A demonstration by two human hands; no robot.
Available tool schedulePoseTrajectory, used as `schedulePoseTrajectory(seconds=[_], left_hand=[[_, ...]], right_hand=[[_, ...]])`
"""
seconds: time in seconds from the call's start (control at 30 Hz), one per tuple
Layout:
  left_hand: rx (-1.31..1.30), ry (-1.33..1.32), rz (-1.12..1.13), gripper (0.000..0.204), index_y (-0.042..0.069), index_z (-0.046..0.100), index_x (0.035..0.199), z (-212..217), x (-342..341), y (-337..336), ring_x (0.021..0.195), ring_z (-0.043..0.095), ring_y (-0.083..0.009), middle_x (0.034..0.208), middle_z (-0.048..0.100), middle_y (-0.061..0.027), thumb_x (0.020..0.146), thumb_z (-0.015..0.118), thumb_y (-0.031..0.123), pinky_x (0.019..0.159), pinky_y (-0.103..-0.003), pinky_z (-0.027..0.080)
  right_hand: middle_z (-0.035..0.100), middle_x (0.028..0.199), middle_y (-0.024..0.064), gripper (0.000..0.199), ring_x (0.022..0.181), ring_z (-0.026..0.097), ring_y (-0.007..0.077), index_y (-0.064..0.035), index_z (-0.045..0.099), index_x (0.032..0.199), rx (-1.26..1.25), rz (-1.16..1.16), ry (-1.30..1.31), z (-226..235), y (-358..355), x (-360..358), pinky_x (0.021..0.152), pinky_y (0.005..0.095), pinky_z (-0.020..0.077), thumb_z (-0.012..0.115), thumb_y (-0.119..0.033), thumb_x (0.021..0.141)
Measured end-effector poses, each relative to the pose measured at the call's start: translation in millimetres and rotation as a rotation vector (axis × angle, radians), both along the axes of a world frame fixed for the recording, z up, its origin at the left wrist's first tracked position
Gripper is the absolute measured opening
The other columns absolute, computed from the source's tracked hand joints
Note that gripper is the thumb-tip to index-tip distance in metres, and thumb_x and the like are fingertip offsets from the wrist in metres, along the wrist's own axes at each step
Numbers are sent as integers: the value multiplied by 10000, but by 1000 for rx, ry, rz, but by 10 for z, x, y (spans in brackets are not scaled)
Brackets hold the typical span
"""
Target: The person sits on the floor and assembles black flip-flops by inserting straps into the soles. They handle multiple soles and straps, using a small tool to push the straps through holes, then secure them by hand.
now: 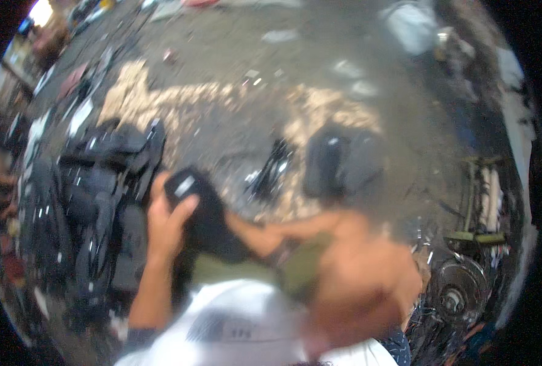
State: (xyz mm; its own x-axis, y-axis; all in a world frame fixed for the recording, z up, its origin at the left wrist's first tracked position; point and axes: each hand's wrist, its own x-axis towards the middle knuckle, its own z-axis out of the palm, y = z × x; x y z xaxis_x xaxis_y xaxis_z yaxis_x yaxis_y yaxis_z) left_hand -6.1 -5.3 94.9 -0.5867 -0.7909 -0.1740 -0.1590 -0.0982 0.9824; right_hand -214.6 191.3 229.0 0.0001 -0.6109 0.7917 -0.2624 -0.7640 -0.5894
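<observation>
My left hand (168, 219) is closed on a black, long, rounded piece (207, 210), shoe-like in shape, with a small pale patch near its far end. The thumb lies across its near face and the fingers wrap its left edge. What seems to be my right hand (252, 235) is at the right side of the same piece; blur and the piece hide its fingers. A large smeared skin-coloured shape, likely my right arm, fills the lower right. Just beyond the hands lies a shiny black object (271, 171), too blurred to name.
A heap of black pieces (94, 207) lies to the left. Two dark rounded pieces (344, 161) rest ahead on the right, by tan patches (191, 97) on the grey floor (234, 52). A round dark metal thing (457, 287) stands far right. A whitish bag-like thing (411, 27) lies farther off.
</observation>
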Motion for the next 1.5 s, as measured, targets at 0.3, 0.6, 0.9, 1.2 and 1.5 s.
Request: schedulePoseTrajectory(seconds=[0.3, 0.6, 0.9, 1.2, 1.5], left_hand=[[-376, 115, -119, 285, 0, 675, 1151, 146, -356, 218, 877, 652, -108, 1032, 702, -40, 893, 770, 75, 793, -277, 544], [-726, 135, -72, 331, -1, 680, 1069, -10, -335, 232, 929, 628, -200, 1000, 647, -76, 748, 752, 28, 873, -322, 507], [-657, 44, -367, 649, 14, 495, 1491, 149, -378, 410, 1164, 695, -278, 1339, 660, -210, 882, 718, 24, 974, -357, 545], [-638, 219, -382, 672, 0, 433, 1536, -34, -492, 352, 1233, 653, -338, 1388, 615, -248, 903, 660, -24, 1020, -384, 527], [134, 435, -554, 509, 19, 543, 1471, -148, -359, 94, 1385, 504, -242, 1412, 596, -124, 989, 667, 127, 1073, -357, 484]], right_hand=[[682, 852, 129, 137, 763, 700, 308, -28, 663, 941, 511, -805, 93, -904, -369, 432, 645, 396, 553, 754, -101, 869], [621, 805, 121, 152, 722, 658, 324, -50, 604, 900, 469, -870, 236, -856, -342, 523, 636, 433, 538, 741, -100, 854], [681, 871, 177, 94, 763, 694, 359, -4, 656, 976, 540, -902, 228, -1105, -377, 431, 667, 434, 550, 699, -54, 908], [704, 875, 171, 99, 763, 707, 322, 13, 646, 989, 613, -926, 168, -1202, -310, 341, 699, 394, 550, 682, -73, 959], [721, 890, 141, 108, 750, 707, 285, -7, 699, 982, 668, -844, 142, -1175, -137, 293, 694, 374, 550, 758, -45, 900]])
